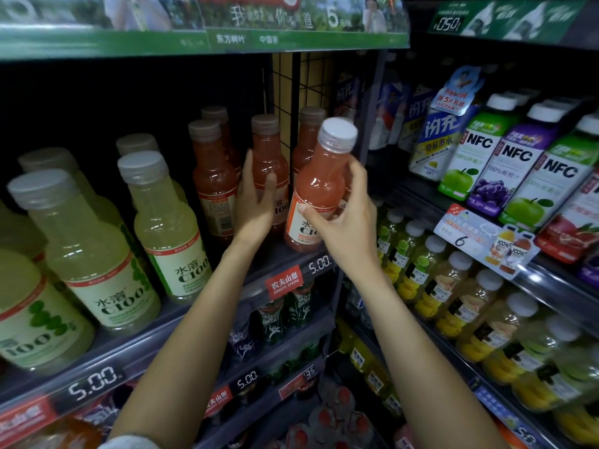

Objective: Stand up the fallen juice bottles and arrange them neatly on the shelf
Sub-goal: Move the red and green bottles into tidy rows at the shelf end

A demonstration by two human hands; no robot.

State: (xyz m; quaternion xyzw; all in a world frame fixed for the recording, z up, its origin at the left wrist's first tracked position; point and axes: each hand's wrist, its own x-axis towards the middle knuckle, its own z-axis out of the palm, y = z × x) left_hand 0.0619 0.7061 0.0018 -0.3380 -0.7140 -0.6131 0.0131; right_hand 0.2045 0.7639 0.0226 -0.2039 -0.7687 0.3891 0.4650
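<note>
My right hand grips a pink juice bottle with a grey cap, tilted slightly right, its base at the front of the shelf. My left hand reaches in beside it and touches an upright pink bottle, thumb across its front, fingers behind. More pink bottles stand upright: one at the left with another behind it, and one at the back right. Pale yellow-green juice bottles stand in rows on the left part of the same shelf.
A black wire grid divider stands behind the pink bottles. A vertical shelf post separates the neighbouring rack of NFC juice cartons and small fruit bottles. Price tags line the shelf edge. Lower shelves hold dark bottles.
</note>
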